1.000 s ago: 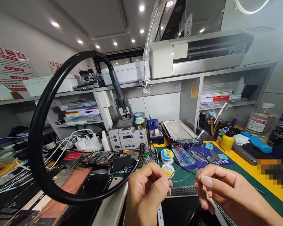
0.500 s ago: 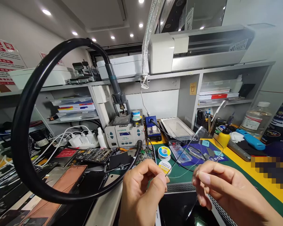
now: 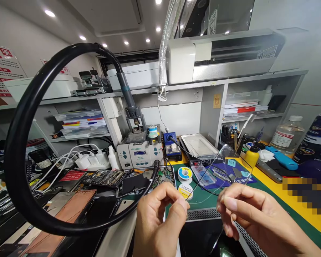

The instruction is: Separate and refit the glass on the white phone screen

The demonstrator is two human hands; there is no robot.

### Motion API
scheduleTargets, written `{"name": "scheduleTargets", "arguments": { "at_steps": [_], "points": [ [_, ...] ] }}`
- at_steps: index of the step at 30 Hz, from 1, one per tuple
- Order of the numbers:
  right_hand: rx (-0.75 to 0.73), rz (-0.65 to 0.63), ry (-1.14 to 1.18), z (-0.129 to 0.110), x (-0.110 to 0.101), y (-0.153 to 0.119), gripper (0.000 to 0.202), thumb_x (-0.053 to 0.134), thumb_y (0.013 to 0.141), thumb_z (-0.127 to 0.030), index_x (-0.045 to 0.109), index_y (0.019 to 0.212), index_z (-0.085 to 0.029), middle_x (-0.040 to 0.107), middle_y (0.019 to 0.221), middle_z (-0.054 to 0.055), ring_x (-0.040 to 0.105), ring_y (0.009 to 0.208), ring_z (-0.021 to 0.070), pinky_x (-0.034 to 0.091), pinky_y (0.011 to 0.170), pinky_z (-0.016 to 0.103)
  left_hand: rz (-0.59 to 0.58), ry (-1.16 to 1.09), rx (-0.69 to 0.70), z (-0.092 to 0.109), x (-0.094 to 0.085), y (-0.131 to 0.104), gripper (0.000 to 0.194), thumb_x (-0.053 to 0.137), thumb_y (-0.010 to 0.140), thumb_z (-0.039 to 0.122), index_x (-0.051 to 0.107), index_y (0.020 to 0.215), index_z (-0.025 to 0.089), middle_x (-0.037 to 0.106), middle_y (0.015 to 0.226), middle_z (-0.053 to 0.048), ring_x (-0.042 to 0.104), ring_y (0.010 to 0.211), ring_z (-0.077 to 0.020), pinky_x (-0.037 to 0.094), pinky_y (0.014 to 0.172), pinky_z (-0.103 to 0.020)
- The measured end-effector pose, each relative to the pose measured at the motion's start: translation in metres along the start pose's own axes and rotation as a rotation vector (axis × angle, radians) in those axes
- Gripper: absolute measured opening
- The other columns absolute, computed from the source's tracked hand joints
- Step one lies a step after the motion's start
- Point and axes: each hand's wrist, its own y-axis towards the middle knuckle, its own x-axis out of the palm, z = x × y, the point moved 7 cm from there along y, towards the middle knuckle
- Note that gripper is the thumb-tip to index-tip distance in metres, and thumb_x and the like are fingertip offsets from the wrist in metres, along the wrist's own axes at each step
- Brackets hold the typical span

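Head view. Left hand [image 3: 160,217] pinches one edge of a clear film sheet [image 3: 221,167]; right hand [image 3: 246,214] pinches the opposite edge. The sheet stands tilted between them, rising toward 1 o'clock above the green mat [image 3: 203,200]. Risk, as judged: uneven pull may crease the film, and fingertips may smudge it. Count: two hands, one sheet, one black hose [image 3: 24,150] at 9 o'clock, two solder spools [image 3: 185,174].

black hose [image 3: 18,142], yellow bottle [image 3: 250,159] (black cap), green mat [image 3: 203,200]

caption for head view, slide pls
Both hands, left hand and right hand, pinch a clear film above a cluttered bench.
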Motion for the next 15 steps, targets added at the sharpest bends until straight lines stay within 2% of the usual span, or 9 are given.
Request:
{"name": "scheduleTargets", "arguments": {
  "at_steps": [5,10,12,15],
  "points": [
    [0.004,-0.016,0.021,0.0,0.001,0.0,0.028,0.08,0.08,-0.039,0.069,0.068,-0.017,0.067,0.071,0.002,0.062,0.055,0.0144,0.047,0.054,0.025,0.014,-0.11,-0.042,-0.002,0.001,-0.002,0.022,0.061,0.079,0.029,0.061,0.06,0.018,0.055,0.061,0.0,0.05,0.061,-0.0136,0.033,0.058,-0.026],
    [0.002,-0.018,0.042,0.002,0.001,0.001,0.028,0.08,0.08,-0.039,0.068,0.069,-0.016,0.066,0.07,0.002,0.061,0.054,0.0143,0.047,0.053,0.025,0.027,-0.118,-0.04,-0.001,0.0,-0.003,0.019,0.061,0.078,0.026,0.064,0.06,0.018,0.056,0.062,0.0,0.052,0.062,-0.0137,0.036,0.058,-0.025],
    [0.003,-0.021,0.053,0.002,0.001,0.001,0.028,0.08,0.08,-0.039,0.068,0.069,-0.016,0.066,0.069,0.003,0.061,0.054,0.0146,0.046,0.053,0.026,0.021,-0.094,-0.015,0.001,0.0,-0.003,0.019,0.06,0.078,0.025,0.064,0.061,0.018,0.058,0.062,0.0,0.051,0.061,-0.0138,0.036,0.058,-0.026],
    [0.021,-0.031,0.071,0.002,0.001,0.002,0.028,0.082,0.078,-0.04,0.07,0.07,-0.016,0.066,0.067,0.003,0.063,0.055,0.0154,0.047,0.053,0.025,0.043,0.019,0.095,0.01,0.0,-0.005,0.017,0.06,0.079,0.025,0.064,0.064,0.019,0.059,0.064,0.0,0.051,0.062,-0.0144,0.037,0.06,-0.027]
  ]
}}
